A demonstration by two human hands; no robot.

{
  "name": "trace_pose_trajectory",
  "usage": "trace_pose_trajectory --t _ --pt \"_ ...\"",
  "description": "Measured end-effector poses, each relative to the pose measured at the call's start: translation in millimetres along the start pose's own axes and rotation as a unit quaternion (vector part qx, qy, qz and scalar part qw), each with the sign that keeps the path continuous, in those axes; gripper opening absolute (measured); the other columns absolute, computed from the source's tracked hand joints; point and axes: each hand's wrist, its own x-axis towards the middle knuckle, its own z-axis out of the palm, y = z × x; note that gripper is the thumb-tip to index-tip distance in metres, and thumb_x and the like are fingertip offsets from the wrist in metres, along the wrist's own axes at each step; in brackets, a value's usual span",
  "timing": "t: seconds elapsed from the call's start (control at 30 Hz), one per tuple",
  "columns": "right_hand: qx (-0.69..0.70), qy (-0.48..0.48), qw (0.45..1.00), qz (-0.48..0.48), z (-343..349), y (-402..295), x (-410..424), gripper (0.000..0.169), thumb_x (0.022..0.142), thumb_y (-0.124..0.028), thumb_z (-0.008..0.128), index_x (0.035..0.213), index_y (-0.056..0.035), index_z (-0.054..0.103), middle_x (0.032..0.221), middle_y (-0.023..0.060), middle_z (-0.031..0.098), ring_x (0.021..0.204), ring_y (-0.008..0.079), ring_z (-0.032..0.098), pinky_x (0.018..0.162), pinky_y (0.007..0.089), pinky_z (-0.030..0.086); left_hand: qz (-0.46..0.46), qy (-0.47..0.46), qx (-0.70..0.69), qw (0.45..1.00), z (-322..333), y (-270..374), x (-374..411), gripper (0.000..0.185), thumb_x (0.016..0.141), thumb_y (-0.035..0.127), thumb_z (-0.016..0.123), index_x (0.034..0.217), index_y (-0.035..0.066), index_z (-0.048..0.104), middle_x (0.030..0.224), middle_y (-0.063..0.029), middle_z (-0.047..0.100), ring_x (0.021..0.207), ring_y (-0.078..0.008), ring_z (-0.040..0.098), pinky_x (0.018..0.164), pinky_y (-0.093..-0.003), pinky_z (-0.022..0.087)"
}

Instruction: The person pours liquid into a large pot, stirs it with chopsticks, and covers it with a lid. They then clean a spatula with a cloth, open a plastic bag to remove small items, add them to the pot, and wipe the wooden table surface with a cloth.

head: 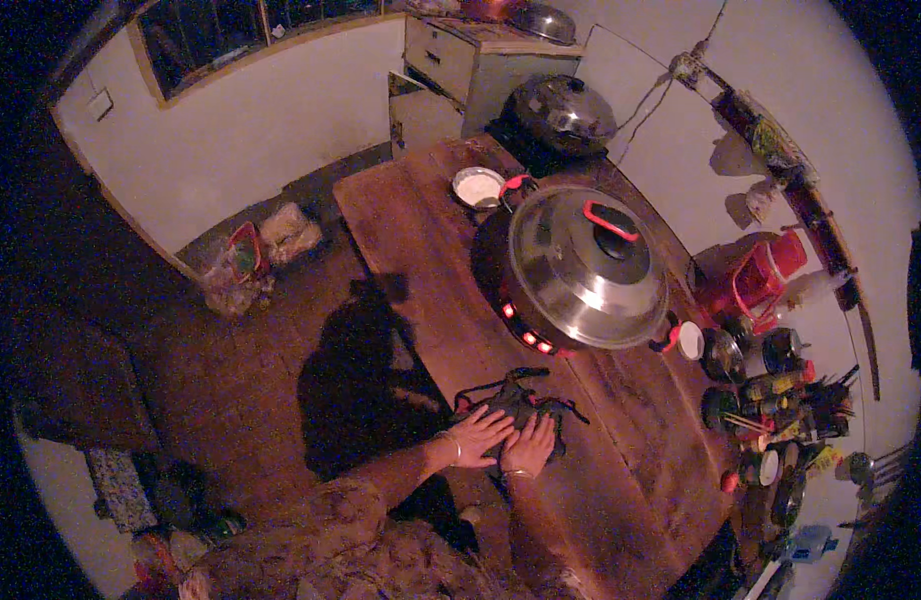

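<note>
My left hand [481,437] and my right hand [529,446] lie flat side by side, palms down, on a dark cloth item with straps [517,401] at the near part of the wooden table [618,480]. The fingers are extended and pressed on the cloth; neither hand is closed around it. A bracelet circles each wrist. Beyond the hands stands a large lidded metal pan [558,285] with red-trimmed handles, on a base with red lights. Its steel lid bears a black and red handle [614,229].
A bowl of white contents [478,187] sits beside the pan. Behind it is another lidded pot [562,116]. Red plastic containers [768,277], bottles [779,384] and jars crowd the table's right side by the wall. Bags [288,231] lie on the floor at left.
</note>
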Motion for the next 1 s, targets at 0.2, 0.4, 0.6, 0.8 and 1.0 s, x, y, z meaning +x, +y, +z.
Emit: trace_pose_trajectory --t 0.2,0.4,0.6,0.8,1.0 --pt "0.023 0.017 0.999 -0.017 0 -3 3 0.051 0.080 -0.024 0.047 0.125 -0.0004 0.041 0.134 0.0205 0.034 0.126 0.0355 0.027 0.102 0.0478 0.022 0.001 -0.066 0.042 0.997 -7 -10 -6 0.079 0.077 0.055 0.049 0.136 0.007 0.026 0.143 -0.0107 0.022 0.133 -0.0301 0.015 0.106 -0.0506 0.007" --pt "0.028 0.021 0.999 -0.039 -6 5 7 0.050 0.079 -0.023 0.047 0.122 0.0015 0.042 0.132 0.0229 0.034 0.123 0.0391 0.030 0.100 0.0497 0.025 0.092 -0.010 0.117 0.989 50 -33 10 0.078 0.073 0.050 0.055 0.134 0.008 0.031 0.141 -0.0109 0.026 0.130 -0.0291 0.023 0.104 -0.0504 0.015" --pt "0.005 0.013 0.999 -0.046 3 7 5 0.050 0.080 -0.025 0.047 0.120 0.0032 0.043 0.129 0.0271 0.035 0.120 0.0427 0.033 0.097 0.0522 0.028 0.212 0.192 0.097 0.953 71 -68 16 0.050 0.076 0.032 0.046 0.121 0.010 0.047 0.131 -0.0100 0.042 0.119 -0.0255 0.040 0.098 -0.0453 0.030" --pt "0.010 0.084 0.986 -0.143 79 -52 61 0.049 0.081 -0.028 0.050 0.121 -0.0003 0.041 0.130 0.0228 0.036 0.119 0.0380 0.038 0.095 0.0490 0.034 0.107 0.002 -0.018 0.994 5 -147 -11 0.068 0.067 0.030 0.061 0.127 0.006 0.039 0.131 -0.0126 0.038 0.124 -0.0296 0.032 0.101 -0.0458 0.025" --pt "0.128 0.068 0.974 -0.175 86 -148 151 0.048 0.078 -0.027 0.053 0.117 0.0000 0.045 0.128 0.0218 0.040 0.121 0.0371 0.036 0.099 0.0472 0.029 -0.005 -0.061 0.064 0.996 -54 -223 -41 0.070 0.071 0.031 0.058 0.131 0.003 0.033 0.134 -0.0130 0.036 0.128 -0.0309 0.028 0.104 -0.0467 0.022"
